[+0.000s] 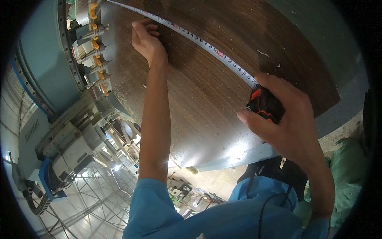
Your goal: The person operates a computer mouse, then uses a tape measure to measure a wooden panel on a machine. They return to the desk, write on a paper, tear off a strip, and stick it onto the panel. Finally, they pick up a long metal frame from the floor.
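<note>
right of centre, the right hand grips a tape measure; its black-and-orange case should feel light, stiff, best held round the sides. its thin pale blade likely flexes over flecked brown wood-grain board. upper left of centre, the left hand curls loosely, seemingly empty.

The wood-grain panel looks smooth and glossy, speckled with rough chips; the tape-measure case is matt plastic; its blade looks smooth, satiny; the sleeve is matt cloth; the tool holders look like bright metal.
</note>
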